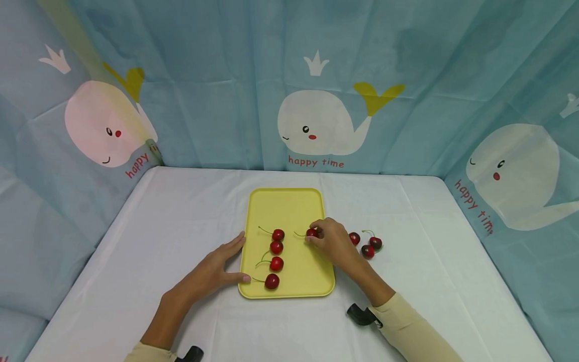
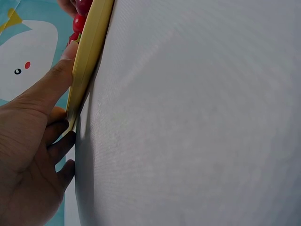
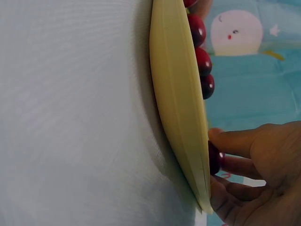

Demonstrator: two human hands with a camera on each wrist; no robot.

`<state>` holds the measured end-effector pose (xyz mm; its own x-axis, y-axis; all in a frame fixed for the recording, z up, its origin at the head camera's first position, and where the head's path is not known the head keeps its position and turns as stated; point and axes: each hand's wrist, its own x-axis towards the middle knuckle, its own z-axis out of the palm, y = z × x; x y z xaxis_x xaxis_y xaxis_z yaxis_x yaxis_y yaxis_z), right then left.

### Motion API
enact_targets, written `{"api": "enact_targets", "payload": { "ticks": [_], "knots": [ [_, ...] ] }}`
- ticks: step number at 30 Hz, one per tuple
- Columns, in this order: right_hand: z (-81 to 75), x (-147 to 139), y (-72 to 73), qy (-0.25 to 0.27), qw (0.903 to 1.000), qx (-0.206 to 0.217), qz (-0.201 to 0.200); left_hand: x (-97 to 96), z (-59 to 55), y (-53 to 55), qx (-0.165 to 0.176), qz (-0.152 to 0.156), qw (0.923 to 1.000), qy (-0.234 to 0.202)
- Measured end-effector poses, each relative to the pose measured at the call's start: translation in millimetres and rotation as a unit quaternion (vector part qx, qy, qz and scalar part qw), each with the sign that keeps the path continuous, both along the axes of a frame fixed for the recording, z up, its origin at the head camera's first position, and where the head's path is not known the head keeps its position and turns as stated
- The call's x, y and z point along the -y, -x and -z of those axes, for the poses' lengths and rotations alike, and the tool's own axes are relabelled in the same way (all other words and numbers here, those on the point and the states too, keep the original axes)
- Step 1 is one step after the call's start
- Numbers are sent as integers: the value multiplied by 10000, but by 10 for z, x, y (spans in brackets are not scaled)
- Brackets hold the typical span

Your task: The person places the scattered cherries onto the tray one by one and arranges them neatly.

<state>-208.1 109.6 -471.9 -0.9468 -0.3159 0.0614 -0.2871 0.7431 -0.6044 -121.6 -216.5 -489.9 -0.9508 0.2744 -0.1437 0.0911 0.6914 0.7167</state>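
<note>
A yellow tray [image 1: 294, 206] lies on the white cloth, with several red cherries [image 1: 272, 281] in a column on its left half, their stems mostly pointing left. My right hand [image 1: 332, 241] pinches another cherry [image 1: 311, 233] between thumb and fingers over the tray's right half, level with the top of that column. In the right wrist view, this cherry [image 3: 214, 157] sits close to the tray's rim line, partly hidden by it. My left hand [image 1: 212, 269] is spread along the tray's left side, fingertips and thumb touching the rim.
Right of the tray, three dark red cherries [image 1: 368, 251] lie on the white tablecloth [image 1: 407, 211], one partly behind my right hand. A blue curtain [image 1: 217, 100] with printed whales stands around the table's back and sides. Black wrist mounts [image 1: 361, 314] are at both sleeves.
</note>
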Motion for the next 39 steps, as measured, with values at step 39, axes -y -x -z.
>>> {"api": "enact_targets", "payload": {
  "ticks": [39],
  "knots": [
    [34, -180, -110, 1017, 9946, 182, -13, 1, 19, -6, -44, -21, 10000, 22]
  ]
}}
